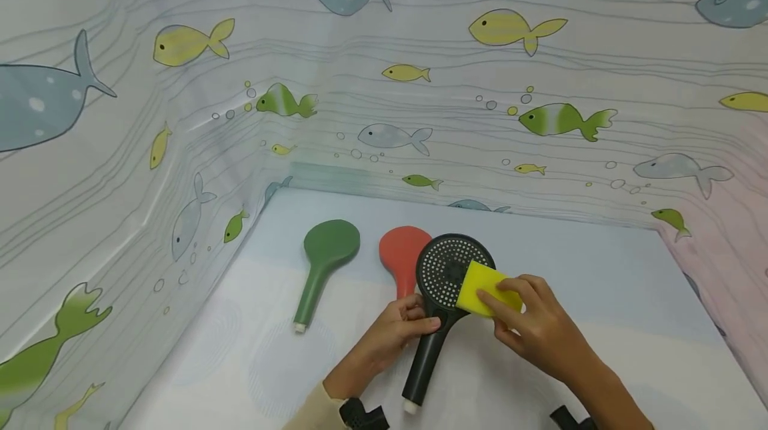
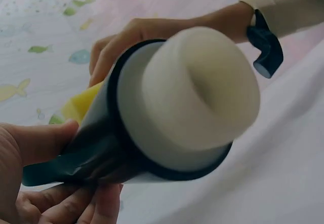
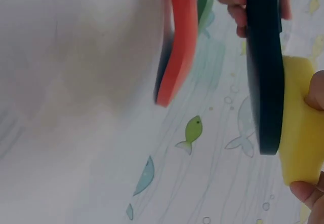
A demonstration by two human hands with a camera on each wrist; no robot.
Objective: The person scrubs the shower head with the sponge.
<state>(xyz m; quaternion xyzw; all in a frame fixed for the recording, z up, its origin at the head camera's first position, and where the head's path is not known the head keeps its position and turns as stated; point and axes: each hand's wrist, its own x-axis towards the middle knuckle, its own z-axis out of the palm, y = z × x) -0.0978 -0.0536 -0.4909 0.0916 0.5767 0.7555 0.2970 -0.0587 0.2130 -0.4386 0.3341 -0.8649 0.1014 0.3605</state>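
Observation:
A black shower head (image 1: pixel 427 357) with a round perforated face is held up off the table, its white threaded end (image 2: pixel 202 87) large in the left wrist view. My left hand (image 1: pixel 393 333) grips it at the neck, thumb across the front. With my right hand (image 1: pixel 534 323) I pinch a yellow sponge (image 1: pixel 477 290) against the lower right of the perforated face. In the right wrist view the sponge (image 3: pixel 298 127) lies flat along the face of the shower head (image 3: pixel 266 92).
A red shower head (image 1: pixel 401 253) lies behind the black one, partly hidden by it and my left hand. Further left lies a green shower head (image 1: pixel 327 250) with a white end. Fish-patterned curtain (image 1: pixel 384 97) surrounds the white table (image 1: pixel 240 357) at the back and sides.

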